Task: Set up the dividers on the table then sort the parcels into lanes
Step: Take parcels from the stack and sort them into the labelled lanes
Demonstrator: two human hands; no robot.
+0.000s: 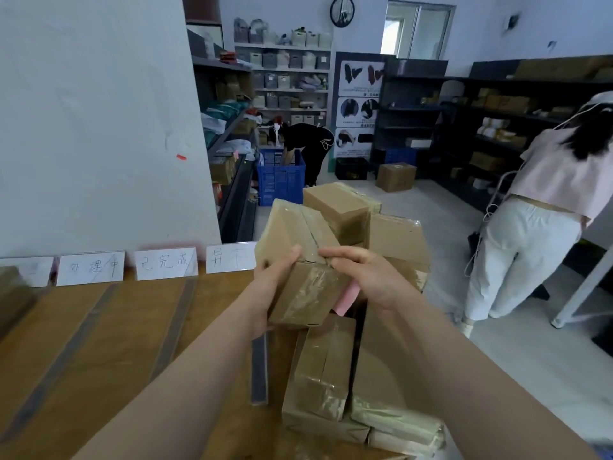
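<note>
A taped brown cardboard parcel [300, 260] is held up above the right side of the wooden table [99, 343]. My left hand [273, 280] grips its left side and my right hand [368, 277] holds its right edge, fingers over the top. A pink slip [347, 298] shows under my right hand. Below and behind lies a pile of several taped parcels [328, 376]. Dark divider strips [174, 330] [259, 370] lie on the table and mark lanes. White handwritten label cards [166, 263] stand along the table's far edge.
Another brown parcel [13, 293] lies at the table's far left. A person in pale clothes [537, 227] stands close on the right. Another person bends over a blue crate [280, 180] by the shelves. A cardboard box [395, 176] sits on the floor.
</note>
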